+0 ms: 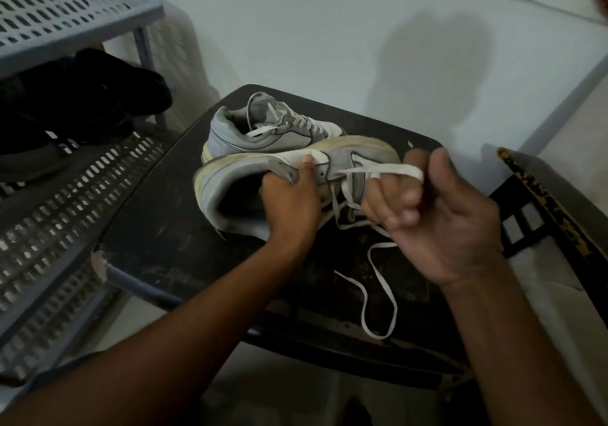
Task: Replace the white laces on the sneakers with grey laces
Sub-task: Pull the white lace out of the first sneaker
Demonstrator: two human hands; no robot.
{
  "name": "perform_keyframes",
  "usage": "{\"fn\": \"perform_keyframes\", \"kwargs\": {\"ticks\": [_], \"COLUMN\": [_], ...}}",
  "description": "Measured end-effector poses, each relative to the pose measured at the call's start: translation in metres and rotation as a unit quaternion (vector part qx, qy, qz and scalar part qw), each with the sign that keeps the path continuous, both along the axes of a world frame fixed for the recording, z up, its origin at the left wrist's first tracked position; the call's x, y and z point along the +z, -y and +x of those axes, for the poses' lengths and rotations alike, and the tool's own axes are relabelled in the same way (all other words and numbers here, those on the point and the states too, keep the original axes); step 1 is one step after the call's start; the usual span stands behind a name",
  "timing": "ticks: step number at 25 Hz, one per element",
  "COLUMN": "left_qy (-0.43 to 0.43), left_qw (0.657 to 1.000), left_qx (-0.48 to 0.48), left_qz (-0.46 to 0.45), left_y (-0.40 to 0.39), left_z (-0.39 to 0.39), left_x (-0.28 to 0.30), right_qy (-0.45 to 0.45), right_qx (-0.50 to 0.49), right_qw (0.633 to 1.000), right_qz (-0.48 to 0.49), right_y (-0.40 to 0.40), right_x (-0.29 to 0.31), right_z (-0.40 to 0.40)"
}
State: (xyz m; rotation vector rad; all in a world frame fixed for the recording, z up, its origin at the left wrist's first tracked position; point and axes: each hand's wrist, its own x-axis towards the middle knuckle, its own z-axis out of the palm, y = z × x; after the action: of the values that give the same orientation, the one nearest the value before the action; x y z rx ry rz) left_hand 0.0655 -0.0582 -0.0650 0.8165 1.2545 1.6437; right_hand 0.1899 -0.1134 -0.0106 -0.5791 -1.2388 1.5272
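Dark scuffed table [184, 261] beside grey perforated rack [65, 14]; left hand [289, 202] gripping sneaker [237, 175]; right hand [437, 215] pinching white lace [388, 170]

Lighting: dim and cool, bluish-grey cast throughout; no lamp in view. Shadows: a broad, soft-edged shadow on the pale floor [329, 30] beyond the dark table [184, 248], suggesting light from behind the viewer. Contrast: table top and black items on the rack [65, 7] at left lose detail in darkness. Glare: none; only faint sheen on table scuffs. Sharpness: right hand [441, 215] blurred, fingers [404, 202] smeared; left hand [289, 202] sharper. Distortion: wide-angle bowing of straight lines toward edges, strongest at the rack and the right-hand border.
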Motion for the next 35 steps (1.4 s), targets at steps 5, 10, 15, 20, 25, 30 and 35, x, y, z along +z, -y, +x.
{"fn": "perform_keyframes", "kwargs": {"ticks": [5,10,15,20,25,30,35], "left_qy": [-0.022,-0.05,-0.065,-0.073,-0.07,-0.074,-0.067], "left_qw": [0.999,0.998,0.997,0.997,0.996,0.996,0.996], "left_qx": [-0.022,-0.025,-0.037,-0.034,-0.046,-0.043,-0.051], "left_qz": [-0.012,-0.026,-0.027,-0.023,-0.03,-0.018,-0.026], "left_y": [0.005,0.01,0.01,0.009,0.012,0.011,0.009], "left_z": [0.005,0.01,0.007,0.007,0.006,0.007,0.005], "left_x": [-0.002,-0.003,-0.005,-0.003,-0.002,-0.003,0.001], "right_qy": [0.428,0.468,0.411,0.418,0.494,0.498,0.249], "right_qx": [-0.21,-0.377,-0.448,-0.43,-0.397,-0.449,-0.582], "right_qw": [0.863,0.791,0.769,0.787,0.744,0.705,0.738], "right_qz": [-0.17,0.109,0.196,0.141,0.213,0.233,0.235], "right_y": [-0.009,-0.019,-0.032,-0.029,-0.031,-0.033,-0.026], "right_x": [-0.036,-0.044,-0.042,-0.032,-0.052,-0.05,0.026], "right_z": [0.018,0.007,-0.013,-0.014,-0.012,-0.026,0.038]}}
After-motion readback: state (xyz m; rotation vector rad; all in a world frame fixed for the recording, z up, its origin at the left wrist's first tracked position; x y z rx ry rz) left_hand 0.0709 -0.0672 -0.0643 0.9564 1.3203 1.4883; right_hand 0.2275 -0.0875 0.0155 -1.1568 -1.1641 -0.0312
